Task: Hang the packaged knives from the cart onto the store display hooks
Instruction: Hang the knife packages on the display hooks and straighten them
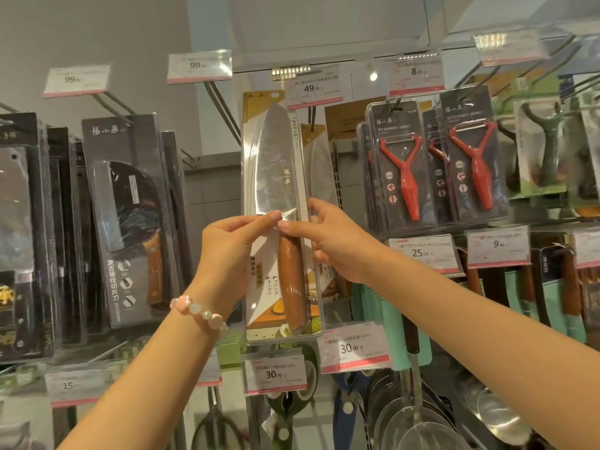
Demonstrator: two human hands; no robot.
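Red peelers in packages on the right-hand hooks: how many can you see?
3. One front left, one front right, and one partly hidden between them. More may hang behind these packs.

Both arms raised, left hand [232,237] pinching, right hand [328,237] gripping

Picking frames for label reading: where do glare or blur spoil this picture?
Head view: glare streaks the packaged knife blister near the left hand; ceiling-light reflections wash out the top price tags; wide-angle bending and softness at the edges.
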